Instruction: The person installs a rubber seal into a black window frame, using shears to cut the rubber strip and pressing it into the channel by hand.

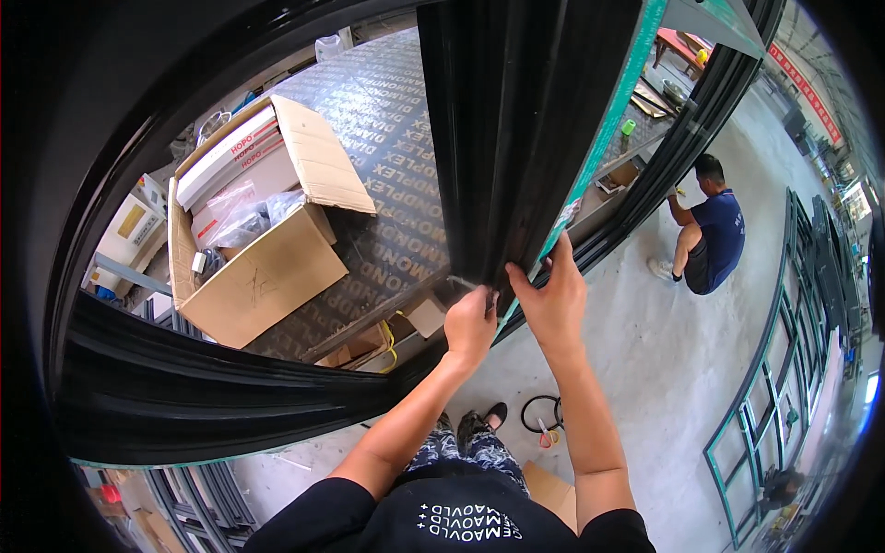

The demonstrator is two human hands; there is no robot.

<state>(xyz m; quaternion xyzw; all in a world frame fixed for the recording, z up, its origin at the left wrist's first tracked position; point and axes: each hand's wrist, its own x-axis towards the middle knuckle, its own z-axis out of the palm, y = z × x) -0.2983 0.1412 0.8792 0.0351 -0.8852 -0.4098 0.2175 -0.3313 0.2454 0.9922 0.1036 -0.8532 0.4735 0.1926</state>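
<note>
A large black profile frame, like a window frame (498,120), spans the view, with a green-and-white film strip (608,138) along its outer edge. My left hand (471,324) is closed in a pinch at the frame's near lower part, its thumb up against the black profile. What lies between its fingers is too small to make out. Just to its right, my right hand (555,293) grips the frame's edge, thumb on the black face and fingers bent around the film-covered side. The fingertips are partly hidden behind the edge.
An open cardboard box (263,290) with bagged parts and white packs stands on a dark printed board table (383,120). At right, a co-worker (719,226) squats on the grey floor. Scissors (548,438) and a black coil (537,402) lie near my feet; more frames (770,387) lie far right.
</note>
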